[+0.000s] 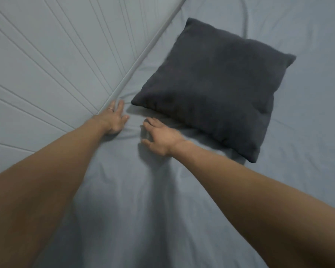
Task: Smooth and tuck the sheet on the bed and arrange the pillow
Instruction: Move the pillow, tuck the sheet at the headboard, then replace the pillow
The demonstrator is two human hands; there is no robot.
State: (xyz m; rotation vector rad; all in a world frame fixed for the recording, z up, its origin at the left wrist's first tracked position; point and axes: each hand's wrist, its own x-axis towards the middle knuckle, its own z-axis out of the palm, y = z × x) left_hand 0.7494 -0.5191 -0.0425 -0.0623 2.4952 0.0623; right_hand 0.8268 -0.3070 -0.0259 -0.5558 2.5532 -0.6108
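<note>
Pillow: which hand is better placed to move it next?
Probably the right hand: it lies open on the sheet beside the pillow. The left hand presses the sheet at the wall, farther away.

Plain grey-blue sheet (162, 209), dark charcoal pillow (211, 89), pale grooved wall panelling (46, 55).

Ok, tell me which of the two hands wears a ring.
The left hand, the one pressed on the sheet at the seam by the paneled wall. A ring shows on one finger; the right hand, nearer the dark pillow, shows none.
</note>
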